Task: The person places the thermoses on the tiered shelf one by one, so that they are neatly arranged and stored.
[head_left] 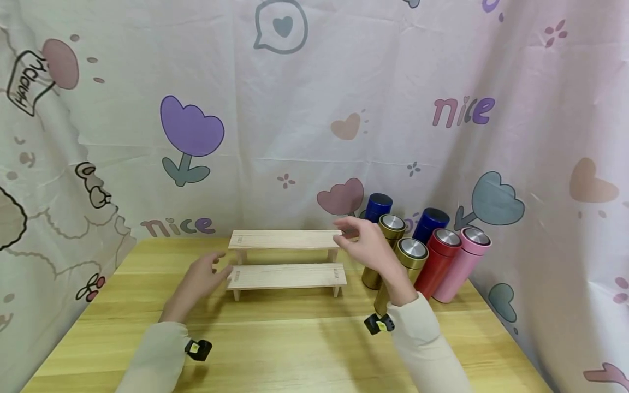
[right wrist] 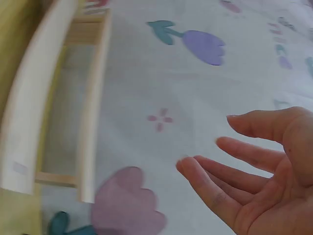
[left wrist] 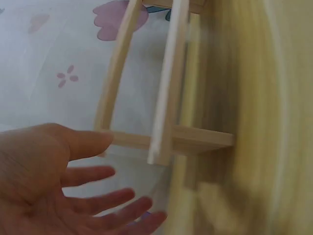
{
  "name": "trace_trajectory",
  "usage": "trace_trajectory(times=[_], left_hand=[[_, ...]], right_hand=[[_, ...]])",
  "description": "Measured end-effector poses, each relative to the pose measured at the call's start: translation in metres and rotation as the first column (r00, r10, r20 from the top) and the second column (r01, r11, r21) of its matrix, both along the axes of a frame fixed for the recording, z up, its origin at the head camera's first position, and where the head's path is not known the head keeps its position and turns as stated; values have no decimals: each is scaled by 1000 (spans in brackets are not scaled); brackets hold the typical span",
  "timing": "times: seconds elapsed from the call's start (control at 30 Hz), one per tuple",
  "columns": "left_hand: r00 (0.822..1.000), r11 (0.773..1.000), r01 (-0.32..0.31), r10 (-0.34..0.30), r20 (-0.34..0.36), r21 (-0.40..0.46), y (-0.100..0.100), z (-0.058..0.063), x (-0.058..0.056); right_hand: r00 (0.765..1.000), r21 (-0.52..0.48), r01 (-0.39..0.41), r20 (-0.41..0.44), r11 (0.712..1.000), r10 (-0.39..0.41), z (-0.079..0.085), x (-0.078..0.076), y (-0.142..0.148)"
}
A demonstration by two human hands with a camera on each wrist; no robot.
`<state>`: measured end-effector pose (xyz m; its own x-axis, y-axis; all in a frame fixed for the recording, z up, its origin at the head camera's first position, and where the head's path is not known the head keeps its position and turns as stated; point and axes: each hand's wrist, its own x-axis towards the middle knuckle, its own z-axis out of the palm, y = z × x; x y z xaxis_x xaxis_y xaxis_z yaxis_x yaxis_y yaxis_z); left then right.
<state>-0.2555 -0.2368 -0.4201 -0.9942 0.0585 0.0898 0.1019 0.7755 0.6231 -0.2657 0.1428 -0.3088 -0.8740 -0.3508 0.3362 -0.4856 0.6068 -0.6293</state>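
A small two-step wooden rack [head_left: 287, 275] stands on the table, its higher board behind the lower one. At its left end is my left hand [head_left: 199, 281], fingers spread and holding nothing. In the left wrist view the left thumb [left wrist: 90, 143] lies close to the rack's end; whether it touches I cannot tell. My right hand [head_left: 366, 245] is raised by the rack's right end, fingers loosely bent and apart from it in the right wrist view. Behind the right forearm stand two gold flasks [head_left: 411, 256], a red flask [head_left: 439, 262] and a pink flask [head_left: 464, 267].
Two blue flasks [head_left: 430, 222] stand at the back right, partly hidden by the others. A printed curtain [head_left: 285, 82] hangs behind and at both sides of the wooden table [head_left: 275, 349]. Bare tabletop shows in front of the rack.
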Motion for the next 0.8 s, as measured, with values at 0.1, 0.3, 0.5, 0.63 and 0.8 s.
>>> trace_trajectory(times=[0.1, 0.3, 0.5, 0.63, 0.8], left_hand=[[997, 995, 29, -35, 62, 100, -5, -8, 4], [990, 938, 43, -86, 112, 344, -9, -19, 11], [989, 887, 30, -94, 116, 461, -13, -32, 13], [986, 851, 9, -96, 139, 526, -12, -36, 13], [988, 860, 14, -91, 127, 510, -11, -37, 11]], right_hand=[[1000, -2, 1, 1, 1000, -1, 12, 9, 11], [998, 4, 65, 9, 998, -65, 27, 21, 40], [991, 14, 126, 31, 992, -127, 36, 35, 70], [988, -16, 156, 21, 988, -156, 39, 46, 92], [975, -20, 221, 34, 975, -220, 36, 57, 116]])
